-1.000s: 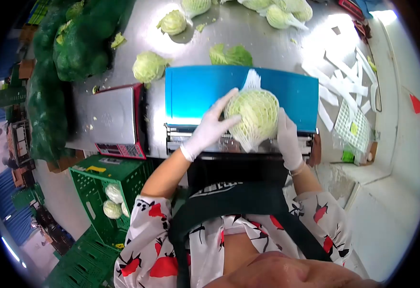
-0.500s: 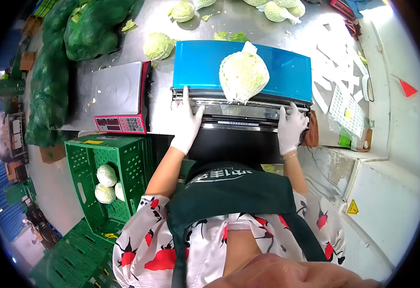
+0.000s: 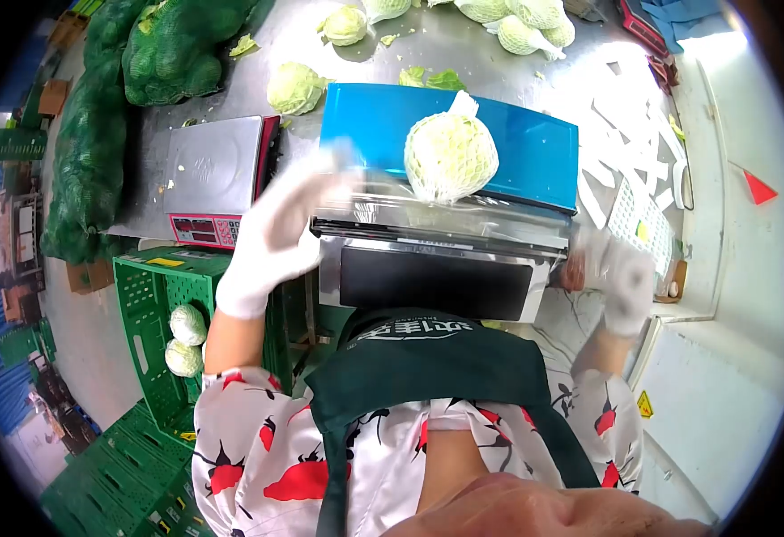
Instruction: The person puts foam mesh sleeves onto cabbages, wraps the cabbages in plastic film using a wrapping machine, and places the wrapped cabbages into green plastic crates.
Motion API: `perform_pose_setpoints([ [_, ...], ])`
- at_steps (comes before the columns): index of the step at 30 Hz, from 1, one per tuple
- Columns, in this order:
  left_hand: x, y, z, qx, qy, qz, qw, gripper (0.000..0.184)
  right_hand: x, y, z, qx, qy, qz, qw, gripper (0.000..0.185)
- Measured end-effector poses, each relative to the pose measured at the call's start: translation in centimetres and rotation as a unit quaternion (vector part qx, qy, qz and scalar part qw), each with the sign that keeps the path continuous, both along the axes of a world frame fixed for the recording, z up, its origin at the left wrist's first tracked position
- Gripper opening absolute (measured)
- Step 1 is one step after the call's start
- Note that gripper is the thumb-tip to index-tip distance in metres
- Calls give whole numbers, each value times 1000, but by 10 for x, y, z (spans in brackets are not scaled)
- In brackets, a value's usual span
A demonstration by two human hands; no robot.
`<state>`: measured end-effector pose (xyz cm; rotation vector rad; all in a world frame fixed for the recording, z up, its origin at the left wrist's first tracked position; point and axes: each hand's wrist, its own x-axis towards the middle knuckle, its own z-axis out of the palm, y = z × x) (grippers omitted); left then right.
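Observation:
A netted cabbage rests on the front part of the blue-topped wrapping machine, its net tail pointing away from me. Clear film stretches across the machine's front, below the cabbage. My left hand, in a white glove, is at the machine's left front corner; its fingertips are smeared by motion near the film's left end. My right hand, also gloved, is off the machine's right end and strongly blurred. What either hand holds, if anything, cannot be made out.
Left of the machine is a scale, with a green crate of cabbages below it. Big green net sacks lie at the back left. A loose cabbage sits behind the machine's left corner. White strips lie on the right.
My hands first set the netted cabbage down on the machine and moved to its front edge. Since then they have moved outward to both sides, and the machine's dark front panel has come into view.

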<state>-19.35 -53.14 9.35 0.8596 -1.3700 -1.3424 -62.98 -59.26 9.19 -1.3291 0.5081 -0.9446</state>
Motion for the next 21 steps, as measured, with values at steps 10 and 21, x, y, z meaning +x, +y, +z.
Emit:
perform_pose_setpoints([
  [10,-59,-144,-143,25,-247,-57,967,140,120,-130,-103,-123,335,49,933,119],
  [21,-87,-31,-69,242,18,-99,965,70,82,-1,-45,358,164,16,919,60],
])
